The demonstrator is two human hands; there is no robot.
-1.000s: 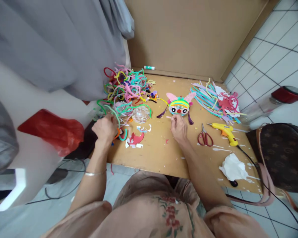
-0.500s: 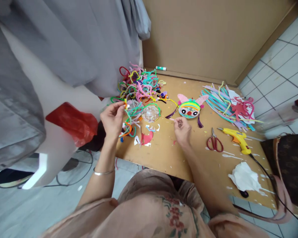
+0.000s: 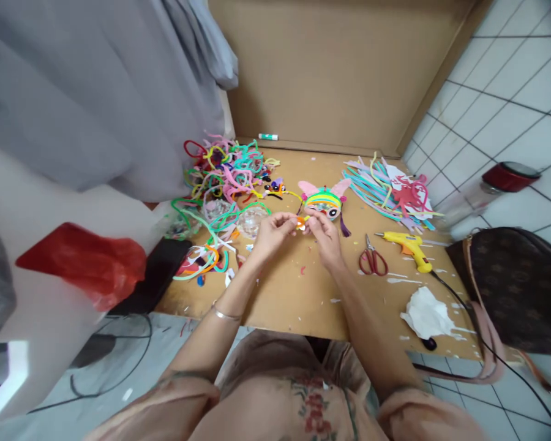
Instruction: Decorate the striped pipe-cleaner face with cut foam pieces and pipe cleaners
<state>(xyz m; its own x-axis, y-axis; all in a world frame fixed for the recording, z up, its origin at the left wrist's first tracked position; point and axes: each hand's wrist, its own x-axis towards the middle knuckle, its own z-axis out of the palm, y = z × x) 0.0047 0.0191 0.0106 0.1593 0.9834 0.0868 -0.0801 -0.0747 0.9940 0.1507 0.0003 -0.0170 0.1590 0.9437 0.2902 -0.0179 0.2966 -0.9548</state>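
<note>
My left hand [image 3: 270, 232] and my right hand [image 3: 322, 234] meet over the brown board [image 3: 284, 294], fingers pinched together on a small orange pipe-cleaner piece [image 3: 300, 222] between them. Just beyond my fingertips lies a striped craft face [image 3: 322, 200] with pink ears, round eyes and purple tassels. A tangled heap of coloured pipe cleaners [image 3: 224, 168] lies to the left of my left hand, with a clear plastic dome [image 3: 251, 219] close to it.
Red scissors [image 3: 371, 260], a yellow glue gun [image 3: 408, 247] with its cord and a crumpled white tissue [image 3: 426, 312] lie to the right. Coloured foam strips [image 3: 386, 187] fan out at the back right. A brown bag [image 3: 518, 288] and a red-lidded jar [image 3: 496, 187] sit at the right edge.
My left hand has left the pipe-cleaner heap and come right to meet my right hand in front of the craft face, bringing the small orange piece with it.
</note>
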